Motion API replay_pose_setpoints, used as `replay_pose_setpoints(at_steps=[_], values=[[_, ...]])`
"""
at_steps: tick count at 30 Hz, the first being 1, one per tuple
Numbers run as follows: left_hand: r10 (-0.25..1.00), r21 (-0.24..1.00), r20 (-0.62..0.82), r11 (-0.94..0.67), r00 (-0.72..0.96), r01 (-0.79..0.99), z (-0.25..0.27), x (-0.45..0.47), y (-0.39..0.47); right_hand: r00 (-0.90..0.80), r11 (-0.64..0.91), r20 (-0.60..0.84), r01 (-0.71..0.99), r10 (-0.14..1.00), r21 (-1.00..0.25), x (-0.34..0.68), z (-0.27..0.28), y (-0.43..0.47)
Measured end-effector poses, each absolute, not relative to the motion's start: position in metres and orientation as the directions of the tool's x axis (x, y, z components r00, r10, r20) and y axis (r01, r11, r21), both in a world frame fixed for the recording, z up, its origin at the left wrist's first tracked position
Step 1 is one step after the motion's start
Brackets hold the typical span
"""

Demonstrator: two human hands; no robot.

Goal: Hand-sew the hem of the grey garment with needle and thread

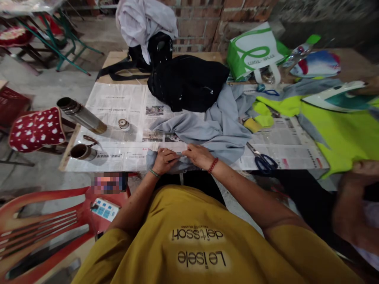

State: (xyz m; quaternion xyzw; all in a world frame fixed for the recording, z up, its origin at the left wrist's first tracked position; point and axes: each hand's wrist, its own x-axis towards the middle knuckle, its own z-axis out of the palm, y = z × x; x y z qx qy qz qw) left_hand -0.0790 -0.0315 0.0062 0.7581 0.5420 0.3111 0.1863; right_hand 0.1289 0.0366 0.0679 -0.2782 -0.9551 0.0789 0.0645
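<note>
Both of my hands meet at the near edge of the table over a crumpled grey garment (204, 128). My left hand (164, 159) pinches the cloth near its left end. My right hand (199, 156), a red bracelet on its wrist, closes on the same stretch of fabric just beside it. Whether something small sits between the fingertips, I cannot make out. The rest of the garment spreads away to the right and back. Dark-handled scissors (263, 161) lie on the newspaper right of my right hand.
Newspaper (115, 108) covers the table. A steel flask (83, 114), its cap (123, 124) and a cup (82, 152) stand left. A black bag (189, 81) and a green-white bag (254, 51) sit behind. At right, another person's hand holds an iron (337, 96) on a yellow-green garment (340, 134).
</note>
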Motion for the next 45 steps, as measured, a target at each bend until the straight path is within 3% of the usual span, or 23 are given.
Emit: replay_pose_setpoints(at_steps=[5, 16, 19, 22, 25, 28, 31, 38, 45], values=[[0.935, 0.644, 0.284, -0.349, 0.211, 0.681, 0.005, -0.079, -0.031, -0.852, 0.847, 0.061, 0.505, 0.520, -0.163, 0.128, 0.066, 0.039], [0.942, 0.689, 0.272, -0.332, 0.196, 0.644, 0.006, -0.078, -0.031, -0.871, 0.844, 0.041, 0.461, 0.490, -0.275, 0.121, 0.070, 0.038], [0.920, 0.631, 0.327, -0.382, 0.215, 0.675, 0.005, -0.078, -0.031, -0.854, 0.797, 0.047, 0.463, 0.519, -0.387, 0.117, 0.069, 0.037], [0.883, 0.573, 0.407, -0.447, 0.235, 0.687, 0.004, -0.078, -0.030, -0.757, 0.630, 0.049, 0.504, 0.652, -0.590, 0.111, 0.070, 0.038], [0.871, 0.540, 0.416, -0.467, 0.261, 0.700, 0.004, -0.079, -0.030, -0.597, 0.306, -0.129, 0.570, 0.792, -0.763, 0.104, 0.074, 0.041], [0.881, 0.517, 0.386, -0.453, 0.275, 0.726, 0.004, -0.080, -0.030, -0.496, -0.059, -0.381, 0.548, 0.781, -0.834, 0.097, 0.076, 0.045], [0.877, 0.497, 0.391, -0.457, 0.280, 0.737, 0.003, -0.080, -0.030, -0.451, -0.210, -0.490, 0.539, 0.746, -0.816, 0.094, 0.073, 0.047], [0.866, 0.489, 0.409, -0.475, 0.288, 0.731, 0.001, -0.080, -0.030, -0.411, 0.079, -0.353, 0.737, 0.841, -0.671, 0.089, 0.062, 0.048], [0.888, 0.518, 0.362, -0.443, 0.282, 0.732, 0.001, -0.081, -0.031, -0.480, 0.190, -0.318, 0.747, 0.818, -0.637, 0.088, 0.060, 0.048]])
